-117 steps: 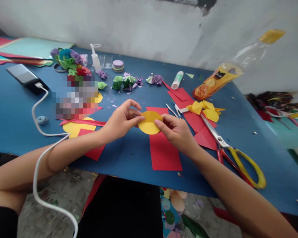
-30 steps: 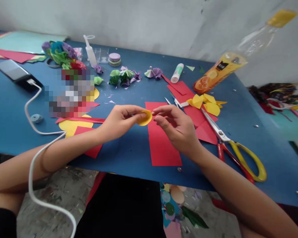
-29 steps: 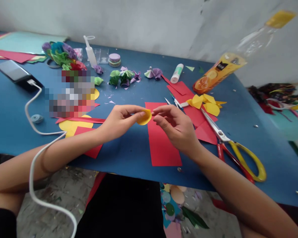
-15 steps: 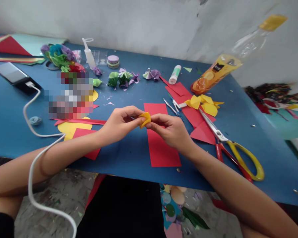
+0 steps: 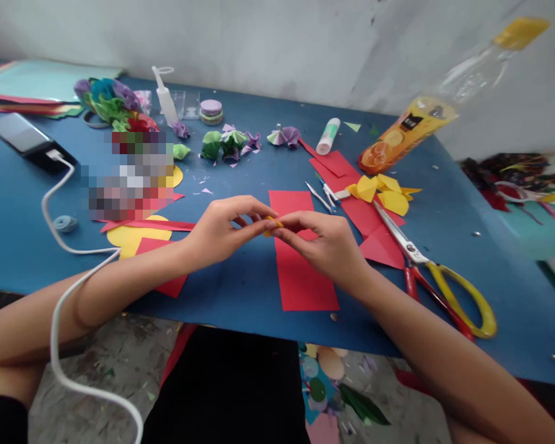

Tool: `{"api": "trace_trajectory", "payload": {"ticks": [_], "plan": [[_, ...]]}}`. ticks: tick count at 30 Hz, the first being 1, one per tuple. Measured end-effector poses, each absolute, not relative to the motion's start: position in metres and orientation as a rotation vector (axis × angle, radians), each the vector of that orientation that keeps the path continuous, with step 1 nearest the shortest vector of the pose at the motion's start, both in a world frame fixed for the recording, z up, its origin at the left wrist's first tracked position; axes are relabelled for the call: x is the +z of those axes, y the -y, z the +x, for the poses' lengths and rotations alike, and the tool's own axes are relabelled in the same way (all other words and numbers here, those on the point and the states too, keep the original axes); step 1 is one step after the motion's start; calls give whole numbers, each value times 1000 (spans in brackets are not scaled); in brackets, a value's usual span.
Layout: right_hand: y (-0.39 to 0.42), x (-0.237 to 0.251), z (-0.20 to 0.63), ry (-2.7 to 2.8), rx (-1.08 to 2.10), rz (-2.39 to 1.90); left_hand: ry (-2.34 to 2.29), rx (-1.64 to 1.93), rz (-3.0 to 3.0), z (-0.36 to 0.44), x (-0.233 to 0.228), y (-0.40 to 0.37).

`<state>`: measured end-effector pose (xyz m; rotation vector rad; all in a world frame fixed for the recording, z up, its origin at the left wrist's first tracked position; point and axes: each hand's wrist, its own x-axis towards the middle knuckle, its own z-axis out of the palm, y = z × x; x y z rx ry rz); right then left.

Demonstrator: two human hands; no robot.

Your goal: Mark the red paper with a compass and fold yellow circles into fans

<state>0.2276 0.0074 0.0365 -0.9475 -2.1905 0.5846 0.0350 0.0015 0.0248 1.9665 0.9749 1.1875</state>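
A small piece of yellow paper is pinched between my two hands, mostly covered by the fingertips. My left hand closes on it from one side, thumb against fingers. From the other side my right hand grips it the same way. Below them a red paper strip lies flat on the blue table. Folded yellow paper petals lie to the right on red paper. Scissors with red and yellow handles rest near my right forearm.
A tilted-looking orange drink bottle stands at the back right, near a glue stick. Crumpled green and purple paper pieces lie at the back. A white cable runs from a phone-like device over my left forearm. Tweezers lie beyond my right hand.
The yellow paper has been turned or pressed down between my fingertips, so less of it shows now. My hands stay in nearly the same place, fingertips closer together.
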Motion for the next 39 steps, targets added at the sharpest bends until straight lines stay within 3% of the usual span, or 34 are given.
{"api": "trace_trajectory", "payload": {"ticks": [10,27,39], "plan": [[-7,38,226,2024,699,-981,-971,1314,1962,35,23,-3],[-8,37,231,2255,369,-884,-933,1120,2224,32,27,-3],[-4,39,225,1986,732,-951,-754,1422,2408,32,23,-3]]}}
